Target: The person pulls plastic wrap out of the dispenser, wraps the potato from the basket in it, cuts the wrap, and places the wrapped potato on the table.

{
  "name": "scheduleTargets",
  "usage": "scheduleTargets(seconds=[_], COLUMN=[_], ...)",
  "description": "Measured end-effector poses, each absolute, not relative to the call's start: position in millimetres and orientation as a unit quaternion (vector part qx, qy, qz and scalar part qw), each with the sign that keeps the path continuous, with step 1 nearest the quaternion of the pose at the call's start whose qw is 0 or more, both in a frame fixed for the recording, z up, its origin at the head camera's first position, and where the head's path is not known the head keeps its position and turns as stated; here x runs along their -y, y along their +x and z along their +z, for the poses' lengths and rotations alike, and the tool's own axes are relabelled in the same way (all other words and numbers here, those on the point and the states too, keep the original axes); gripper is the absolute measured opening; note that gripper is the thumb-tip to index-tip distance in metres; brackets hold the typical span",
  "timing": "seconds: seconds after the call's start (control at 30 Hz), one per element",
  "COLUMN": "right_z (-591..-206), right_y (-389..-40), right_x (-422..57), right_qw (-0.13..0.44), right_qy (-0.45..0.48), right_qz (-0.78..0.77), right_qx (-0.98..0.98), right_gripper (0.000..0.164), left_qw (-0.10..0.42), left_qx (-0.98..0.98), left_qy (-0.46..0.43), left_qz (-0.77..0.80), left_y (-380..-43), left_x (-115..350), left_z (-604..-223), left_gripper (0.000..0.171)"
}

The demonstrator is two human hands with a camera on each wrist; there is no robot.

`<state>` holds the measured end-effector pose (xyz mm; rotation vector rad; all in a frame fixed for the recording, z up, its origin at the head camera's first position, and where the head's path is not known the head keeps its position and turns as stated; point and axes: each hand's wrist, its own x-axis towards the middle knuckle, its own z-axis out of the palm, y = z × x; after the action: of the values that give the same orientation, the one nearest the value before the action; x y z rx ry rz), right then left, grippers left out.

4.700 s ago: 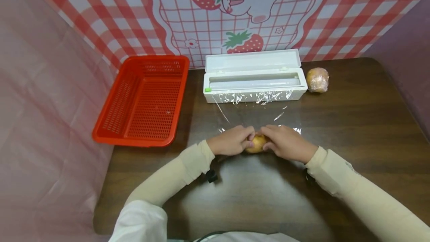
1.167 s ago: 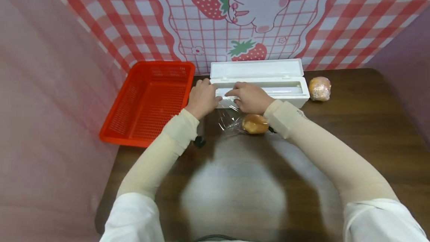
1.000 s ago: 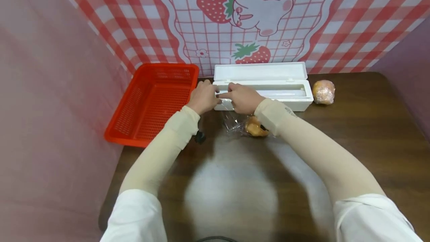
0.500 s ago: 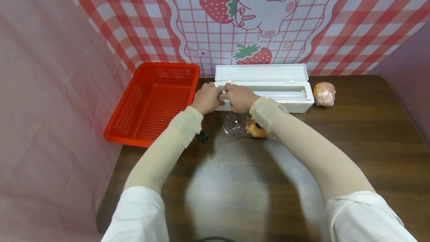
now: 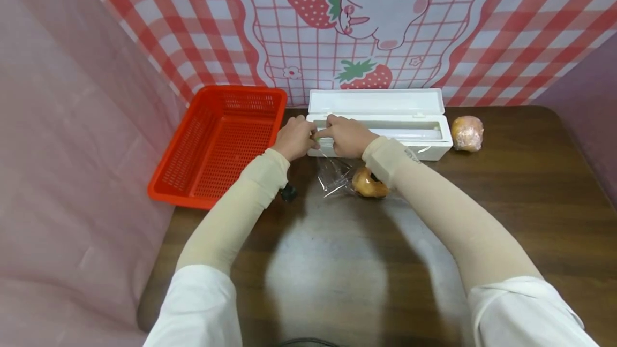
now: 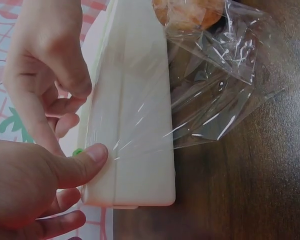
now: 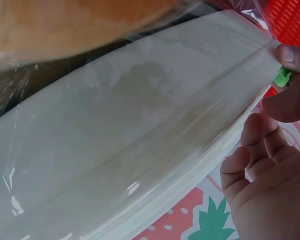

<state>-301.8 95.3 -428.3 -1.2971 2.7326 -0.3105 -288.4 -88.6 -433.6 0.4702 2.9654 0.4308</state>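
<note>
A white cling film box (image 5: 436, 151) stands at the back with its lid up and the film roll (image 5: 414, 134) inside. My left hand (image 5: 295, 139) holds its left end, thumb (image 6: 96, 154) on the front edge over the film. Close by, my right hand (image 5: 348, 137) points its index finger at the green slide cutter (image 7: 282, 76), other fingers loosely bent; exact contact is hidden. Clear film (image 5: 332, 176) runs from the box down to a golden-brown bread roll (image 5: 368, 185) lying in it, below my right wrist.
To the left stands a red plastic basket (image 5: 212, 165). A round, film-wrapped item (image 5: 467, 134) sits right of the box. A checked strawberry-print cloth (image 5: 270, 20) hangs behind the wooden table (image 5: 328, 283).
Both hands have left the bread roll and gone up to the box's left end. The film around the roll has bunched up. Over the last second the hands have barely moved.
</note>
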Motion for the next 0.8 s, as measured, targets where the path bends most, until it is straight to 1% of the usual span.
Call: scheduleTargets(seconds=[0.23, 0.4, 0.6, 0.8], right_z=[-426, -427, -432, -433], right_y=[-300, -302, -306, -303], right_x=[-94, -98, -117, -145], right_qw=[0.055, 0.053, 0.028, 0.028], right_qy=[-0.419, -0.416, -0.419, -0.403], right_qz=[-0.107, -0.118, -0.134, -0.156], right_qx=[-0.9, -0.9, -0.898, -0.901], right_gripper=[0.067, 0.063, 0.057, 0.053], left_qw=[0.062, 0.071, 0.086, 0.09], left_qx=[-0.975, -0.974, -0.973, -0.974], left_qy=[0.152, 0.151, 0.142, 0.131], left_qz=[0.15, 0.154, 0.158, 0.162], left_y=[-290, -292, -293, -291], left_x=[90, 88, 87, 89], left_z=[-434, -435, -436, -434], left_gripper=[0.02, 0.021, 0.022, 0.02])
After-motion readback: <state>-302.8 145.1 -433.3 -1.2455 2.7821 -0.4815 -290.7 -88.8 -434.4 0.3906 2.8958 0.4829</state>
